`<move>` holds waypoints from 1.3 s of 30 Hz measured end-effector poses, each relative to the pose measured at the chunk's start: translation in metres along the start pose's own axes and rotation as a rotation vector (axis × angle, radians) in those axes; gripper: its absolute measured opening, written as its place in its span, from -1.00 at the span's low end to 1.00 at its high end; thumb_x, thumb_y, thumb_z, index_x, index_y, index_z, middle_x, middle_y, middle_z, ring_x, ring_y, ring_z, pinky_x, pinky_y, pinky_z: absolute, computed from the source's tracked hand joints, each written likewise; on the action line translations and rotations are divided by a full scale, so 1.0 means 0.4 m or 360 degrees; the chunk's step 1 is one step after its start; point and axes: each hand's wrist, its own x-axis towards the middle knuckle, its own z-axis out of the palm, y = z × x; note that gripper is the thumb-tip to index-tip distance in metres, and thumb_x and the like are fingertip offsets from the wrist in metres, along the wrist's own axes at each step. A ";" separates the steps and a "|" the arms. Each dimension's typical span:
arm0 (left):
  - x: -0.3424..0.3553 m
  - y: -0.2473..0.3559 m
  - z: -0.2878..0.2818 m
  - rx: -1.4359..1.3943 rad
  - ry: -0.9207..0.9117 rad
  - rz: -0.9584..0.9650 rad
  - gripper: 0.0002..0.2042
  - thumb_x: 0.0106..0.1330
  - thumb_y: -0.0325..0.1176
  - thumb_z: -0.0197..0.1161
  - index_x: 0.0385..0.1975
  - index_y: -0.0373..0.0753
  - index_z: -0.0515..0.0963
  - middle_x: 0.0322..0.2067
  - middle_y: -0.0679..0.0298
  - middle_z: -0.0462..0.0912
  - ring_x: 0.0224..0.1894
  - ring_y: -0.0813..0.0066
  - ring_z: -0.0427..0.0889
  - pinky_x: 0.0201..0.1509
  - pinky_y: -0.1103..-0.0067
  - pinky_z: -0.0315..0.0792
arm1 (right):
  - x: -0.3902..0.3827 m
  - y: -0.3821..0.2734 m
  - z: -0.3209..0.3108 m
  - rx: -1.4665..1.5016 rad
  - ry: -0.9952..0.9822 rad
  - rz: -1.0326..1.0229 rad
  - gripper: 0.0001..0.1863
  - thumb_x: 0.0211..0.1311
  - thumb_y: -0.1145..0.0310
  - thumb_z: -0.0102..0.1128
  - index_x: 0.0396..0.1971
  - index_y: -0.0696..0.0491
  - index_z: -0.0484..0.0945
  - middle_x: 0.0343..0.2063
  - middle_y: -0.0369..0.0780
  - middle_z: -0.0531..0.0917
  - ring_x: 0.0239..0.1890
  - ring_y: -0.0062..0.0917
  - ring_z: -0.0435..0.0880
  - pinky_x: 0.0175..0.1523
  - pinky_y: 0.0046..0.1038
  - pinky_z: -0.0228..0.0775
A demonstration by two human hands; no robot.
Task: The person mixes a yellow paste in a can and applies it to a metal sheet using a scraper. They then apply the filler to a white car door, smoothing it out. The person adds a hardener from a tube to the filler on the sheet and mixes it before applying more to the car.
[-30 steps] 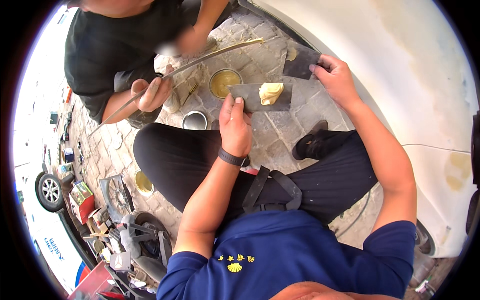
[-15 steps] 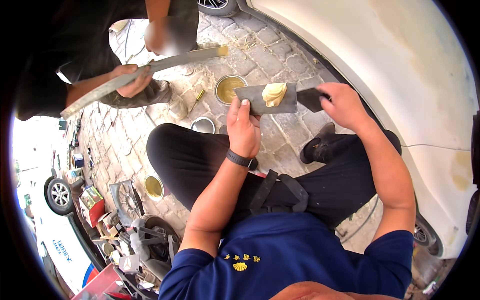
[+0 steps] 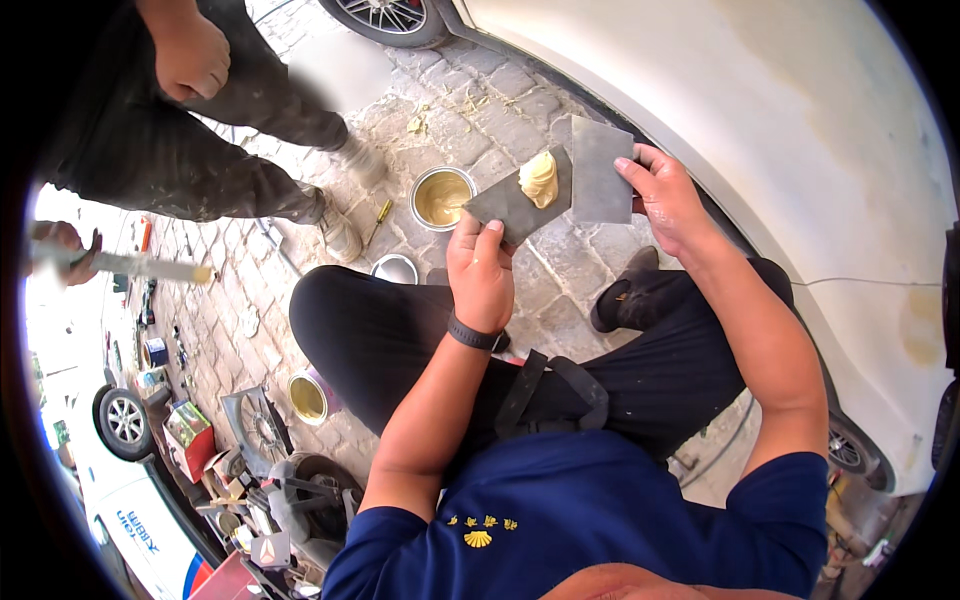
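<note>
The flat plate [image 3: 602, 170] in the right hand [image 3: 672, 195] has turned since half a second ago. It looked dark and slanted then, and now it shows a pale grey flat side. The grey plate [image 3: 508, 214] in the left hand [image 3: 478, 275] tips more, with its far end up. The soft yellow paste [image 3: 538, 180] sits on that plate, as it did before. Both hands grip their plates, thumbs on top. The two plates meet in this view, but I can't tell if they really touch.

The other person [image 3: 230, 160] was by the tin with a long strip [image 3: 160, 267]. Now the strip is far over by the left edge, in a blurry hand [image 3: 68, 250].

I count two plates and one lump of paste. Two open tins have yellow stuff inside: one tin [image 3: 414, 200] just past the left hand, and one tin [image 3: 308, 397] by the knee. There is one round silver lid [image 3: 395, 269], one yellow-handled tool [image 3: 380, 218] on the stones [image 3: 560, 285], and one big white car [image 3: 720, 60] beside the right hand.
</note>
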 end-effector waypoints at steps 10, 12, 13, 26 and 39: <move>0.007 -0.003 -0.007 0.0652 -0.0172 0.0039 -0.89 0.52 -0.49 0.10 -0.19 -0.39 0.54 -0.31 0.39 0.58 -0.25 0.72 0.42 -0.16 0.65 0.38 | -0.002 0.021 0.042 -0.0145 -0.0104 0.0058 -0.86 0.48 0.32 0.23 -0.21 0.07 0.64 -0.37 -0.43 0.64 -0.38 -0.81 0.49 -0.31 -0.62 0.33; 0.007 0.020 0.025 0.0686 -0.0169 0.0028 -0.87 0.53 -0.48 0.10 -0.19 -0.41 0.55 -0.31 0.39 0.59 -0.24 0.72 0.43 -0.15 0.65 0.38 | -0.004 0.012 0.058 -0.0105 -0.0087 0.0042 -0.86 0.47 0.32 0.24 -0.23 0.07 0.64 -0.40 -0.45 0.61 -0.41 -0.83 0.44 -0.34 -0.63 0.26; 0.006 0.025 0.049 0.0648 -0.0147 0.0020 -0.86 0.53 -0.47 0.11 -0.18 -0.42 0.56 -0.31 0.39 0.59 -0.24 0.72 0.43 -0.15 0.65 0.38 | -0.003 0.010 0.061 -0.0090 -0.0079 0.0035 -0.86 0.47 0.32 0.24 -0.23 0.07 0.64 -0.42 -0.46 0.59 -0.42 -0.83 0.41 -0.35 -0.63 0.23; 0.026 0.024 0.029 0.0580 -0.0195 -0.0064 -0.83 0.56 -0.43 0.07 -0.20 -0.37 0.57 -0.37 0.43 0.56 -0.29 0.74 0.42 -0.19 0.68 0.36 | -0.024 -0.113 0.013 -0.0135 0.0053 -0.1077 -0.83 0.46 0.50 0.24 -0.04 0.21 0.63 -0.34 -0.42 0.61 -0.33 -0.85 0.41 -0.22 -0.67 0.31; 0.083 0.145 0.145 0.0937 -0.0387 0.0114 -0.71 0.64 -0.34 -0.02 0.13 -0.42 0.49 -0.05 0.20 0.68 -0.06 0.53 0.67 0.06 0.54 0.56 | -0.054 -0.115 -0.023 -0.0395 -0.0304 -0.1254 -0.89 0.41 0.59 0.22 -0.13 0.22 0.63 -0.19 -0.18 0.69 -0.20 -0.53 0.62 -0.09 -0.52 0.48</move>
